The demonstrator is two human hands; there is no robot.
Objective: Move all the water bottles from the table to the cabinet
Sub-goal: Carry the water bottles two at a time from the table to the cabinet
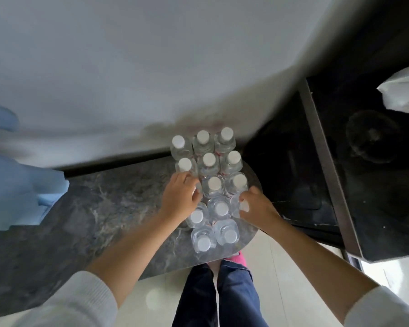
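Marble table (85, 208) under my hands, dark cabinet (340, 173) right of them. Left hand (181, 197) and right hand (257, 208) each grip one bottle in the cluster of bottles (209, 182) between them; I judge nearly everything remains.

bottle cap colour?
White caps on clear bottles; the head view shows them from above.

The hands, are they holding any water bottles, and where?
Yes. The left hand grips a clear plastic white-capped bottle by its top; the right hand grips another by its neck.
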